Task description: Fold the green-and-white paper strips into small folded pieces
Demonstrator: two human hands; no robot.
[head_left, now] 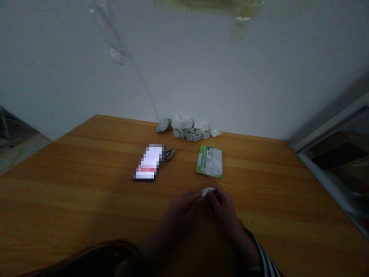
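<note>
Between my hands, low over the near part of the wooden table (253,188), is a small white paper-like piece (208,191), folded or crumpled. My right hand (224,207) is closed, pinching it from the right side. The fingertips of my left hand (183,206) are pressed together at its left end. Dim light blurs the finer detail of the fingers. Just beyond the hands lies a flat green and white printed packet (210,161).
A phone (148,161) with a lit, blurred screen lies left of centre, and a small dark green packet (169,154) touches its right side. Crumpled printed wrappers (193,134) and white tissue (182,122) sit against the wall (201,77) at the table's back edge.
</note>
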